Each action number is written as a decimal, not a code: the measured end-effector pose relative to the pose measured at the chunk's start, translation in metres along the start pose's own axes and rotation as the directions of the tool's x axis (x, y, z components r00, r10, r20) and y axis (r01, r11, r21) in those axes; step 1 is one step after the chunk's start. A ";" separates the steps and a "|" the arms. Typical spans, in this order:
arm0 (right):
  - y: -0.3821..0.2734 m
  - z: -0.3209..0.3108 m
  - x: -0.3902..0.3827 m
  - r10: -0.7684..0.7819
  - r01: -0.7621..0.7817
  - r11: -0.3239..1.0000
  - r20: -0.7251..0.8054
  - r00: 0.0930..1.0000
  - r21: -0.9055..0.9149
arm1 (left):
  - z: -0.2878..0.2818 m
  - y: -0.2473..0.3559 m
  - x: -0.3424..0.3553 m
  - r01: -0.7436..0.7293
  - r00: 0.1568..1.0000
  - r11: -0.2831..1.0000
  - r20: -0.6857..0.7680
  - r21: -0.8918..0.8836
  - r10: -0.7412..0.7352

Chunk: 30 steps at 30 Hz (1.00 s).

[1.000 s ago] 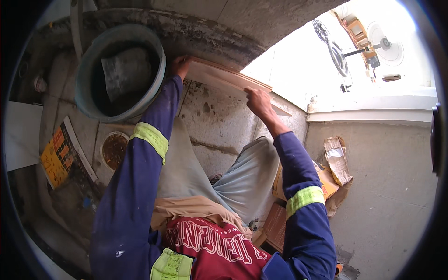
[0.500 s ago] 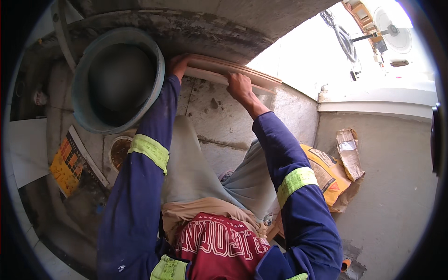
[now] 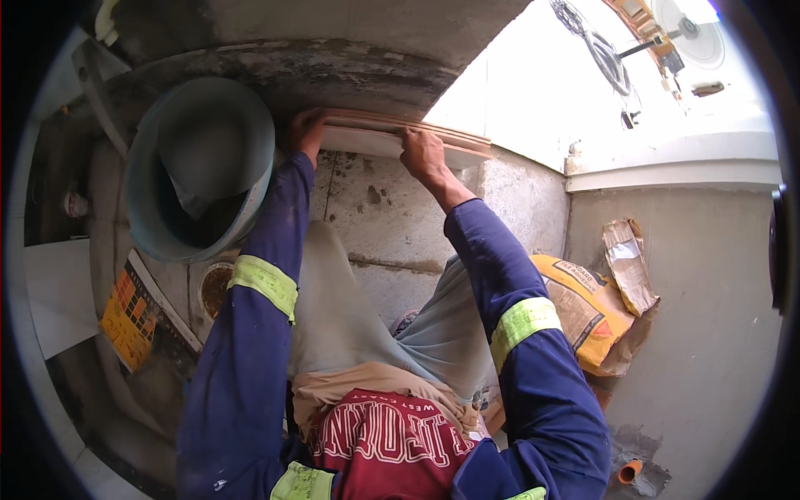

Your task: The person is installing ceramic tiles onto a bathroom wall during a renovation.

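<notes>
At the base of the stained wall, long, narrow reddish-brown strips (image 3: 450, 139) with a pale lower piece lie in front of me. My left hand (image 3: 305, 130) has its fingers round their left end, close beside a blue plastic bucket (image 3: 142, 196). My right hand (image 3: 422, 155) grips the strips near their middle, fingers curled onto the front edge. My blue-sleeved forearms reach up over my outstretched legs and the concrete floor (image 3: 379, 217).
A brown container (image 3: 215, 292), a yellow printed sheet (image 3: 125, 325) and white board (image 3: 58, 292) lie left. A yellow sack (image 3: 575, 317), torn brown paper (image 3: 629, 267) and orange pipe (image 3: 629, 472) are right. Beyond a white ledge (image 3: 667, 175) are a fan and hose.
My right hand has moved left and up along the strips, closer to my left hand. The strips' right part has shifted slightly and now lies closer against the wall.
</notes>
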State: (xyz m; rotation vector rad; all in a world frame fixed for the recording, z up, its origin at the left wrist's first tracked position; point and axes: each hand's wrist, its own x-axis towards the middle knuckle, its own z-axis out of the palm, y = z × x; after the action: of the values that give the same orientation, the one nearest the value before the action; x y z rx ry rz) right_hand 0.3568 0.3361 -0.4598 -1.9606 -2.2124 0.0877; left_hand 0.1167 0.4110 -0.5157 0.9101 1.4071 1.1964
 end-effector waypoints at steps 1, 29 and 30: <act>0.001 0.000 0.001 0.015 -0.015 1.000 -0.009 1.000 -0.001 | 0.001 0.000 0.001 0.010 1.000 1.000 -0.009 0.027 -0.009; 0.117 -0.023 -0.060 0.667 -0.561 0.665 -0.053 0.744 0.492 | -0.034 -0.055 0.025 -0.075 0.996 0.944 -0.024 0.322 0.087; 0.110 -0.023 -0.059 0.656 -0.551 0.673 -0.055 0.753 0.493 | -0.038 -0.056 0.022 -0.191 0.981 0.911 0.049 0.366 0.186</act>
State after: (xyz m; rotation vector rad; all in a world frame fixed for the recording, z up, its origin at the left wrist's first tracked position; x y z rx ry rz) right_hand 0.4754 0.2901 -0.4612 -2.1893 -1.1596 0.4037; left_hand 0.0789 0.4123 -0.5761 1.3393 1.5927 1.0784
